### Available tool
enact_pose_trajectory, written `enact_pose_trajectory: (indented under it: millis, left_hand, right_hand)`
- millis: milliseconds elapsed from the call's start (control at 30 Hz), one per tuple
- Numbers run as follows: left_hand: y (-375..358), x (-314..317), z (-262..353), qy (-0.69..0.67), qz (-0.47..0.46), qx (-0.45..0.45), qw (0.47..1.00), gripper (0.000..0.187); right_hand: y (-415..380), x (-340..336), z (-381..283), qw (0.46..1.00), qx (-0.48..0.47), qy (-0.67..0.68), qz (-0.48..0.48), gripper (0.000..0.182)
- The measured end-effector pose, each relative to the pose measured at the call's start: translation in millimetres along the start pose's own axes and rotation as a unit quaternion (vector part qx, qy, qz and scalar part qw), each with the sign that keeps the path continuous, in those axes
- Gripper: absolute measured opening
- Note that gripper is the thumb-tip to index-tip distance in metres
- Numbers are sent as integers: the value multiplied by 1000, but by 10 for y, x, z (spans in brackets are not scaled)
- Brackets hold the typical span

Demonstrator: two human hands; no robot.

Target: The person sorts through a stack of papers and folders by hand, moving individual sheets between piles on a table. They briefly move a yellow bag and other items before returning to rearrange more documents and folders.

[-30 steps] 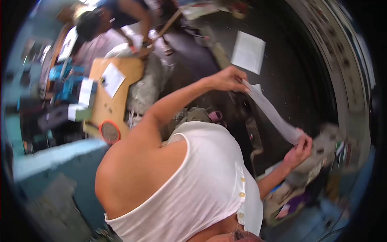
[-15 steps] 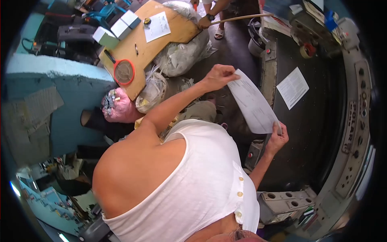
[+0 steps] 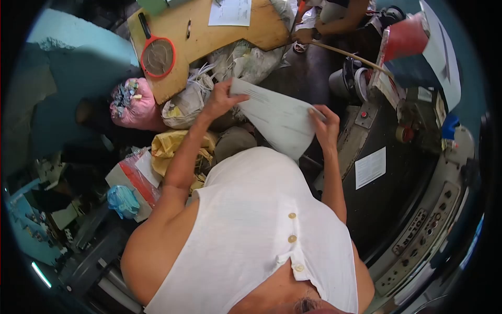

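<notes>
A white printed sheet (image 3: 277,118) is stretched between my two hands in front of my chest. My left hand (image 3: 222,100) pinches its upper left corner, thumb on the face of the paper. At the sheet's right edge, my right hand (image 3: 327,125) grips it with bent fingers. The paper sags and narrows toward the bottom. Another printed sheet (image 3: 371,168) lies on the dark machine bed to the right, apart from my hands.
A wooden table (image 3: 209,44) holds a red racket (image 3: 158,56), a pen and a paper. Bags, including a pink one (image 3: 138,104) and a yellow one (image 3: 180,146), stand below. Another person's hand (image 3: 303,35) is near a long stick. The control panel (image 3: 418,238) curves along the right.
The view has turned and shifted. Both hands have moved left in view with the sheet, which now spans more level between them. The other person's arm has moved, and a large sheet shows at upper right.
</notes>
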State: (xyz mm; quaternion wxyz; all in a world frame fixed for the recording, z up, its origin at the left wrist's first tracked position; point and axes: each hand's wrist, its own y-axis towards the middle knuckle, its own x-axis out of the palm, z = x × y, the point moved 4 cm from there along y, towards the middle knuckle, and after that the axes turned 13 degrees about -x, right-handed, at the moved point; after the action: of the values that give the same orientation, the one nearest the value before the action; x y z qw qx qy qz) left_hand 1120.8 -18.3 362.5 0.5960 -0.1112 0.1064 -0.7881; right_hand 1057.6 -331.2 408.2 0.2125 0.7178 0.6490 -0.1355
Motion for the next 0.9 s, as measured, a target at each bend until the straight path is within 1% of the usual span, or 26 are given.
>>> enact_pose_trajectory:
  millis: [33, 67, 133, 167, 267, 333, 367, 400, 467, 500, 533, 567, 600, 633, 667, 767, 833, 900]
  left_hand:
    - [-66, -160, -58, 13, 13, -17, 1000, 19]
    - [-124, -315, -95, 28, 26, -31, 999, 22]
    - [-277, -625, -378, 36, 82, -59, 994, 25]
    - [-352, -745, -464, 41, 111, -71, 990, 26]
    - [-600, -964, -455, -6, 235, -95, 967, 25]
    - [-772, -1069, -357, 112, 325, -134, 930, 25]
    - [-862, -1120, -436, 109, 363, -159, 912, 26]
    - [-962, -1138, -545, 106, 399, -186, 892, 28]
    - [-1136, -1081, -667, 56, 456, -190, 867, 27]
    - [-1248, -1011, -691, 84, 472, -225, 848, 27]
    - [-1321, -964, -711, 113, 485, -257, 828, 27]
    - [-1303, -839, -553, 128, 491, -253, 823, 25]
    - [-1384, -755, -650, 139, 488, -265, 820, 24]
    - [-1408, -658, -649, 138, 486, -299, 810, 23]
    - [-1427, -535, -634, 136, 482, -334, 799, 22]
    - [-1522, -259, -686, 137, 489, -367, 779, 20]
    - [-1554, -121, -640, 126, 496, -382, 770, 19]
    - [-1692, 4, -698, 127, 498, -410, 753, 19]
  right_hand:
    - [196, 166, 21, 1000, -19, 19, -16, 17]
    - [370, 323, 29, 998, -9, 36, -46, 18]
    - [695, 670, 67, 991, -14, 63, -117, 17]
    - [864, 841, 78, 985, -14, 83, -153, 19]
    - [1393, 1338, 320, 973, -46, 95, -207, 26]
    - [1852, 1702, 608, 964, -72, 57, -248, 29]
    - [2120, 1925, 787, 959, -86, 38, -267, 31]
    - [2401, 2162, 1013, 959, -110, 21, -262, 34]
    - [3039, 2651, 1297, 957, -128, -27, -261, 36]
    - [3327, 2918, 1442, 955, -133, -50, -259, 37]
    - [3661, 3198, 1581, 953, -166, -84, -241, 42]
    - [3963, 3465, 1703, 947, -198, -119, -221, 47]
    - [4237, 3695, 1734, 944, -204, -152, -212, 53]
    - [4528, 3900, 1690, 938, -210, -185, -203, 59]
    - [4770, 4088, 1668, 942, -207, -185, -191, 63]
    - [5419, 4538, 1634, 941, -210, -225, -141, 79]
    - [5808, 4731, 1712, 941, -200, -233, -140, 95]
    - [6142, 4675, 1897, 923, -127, -261, -253, 101]
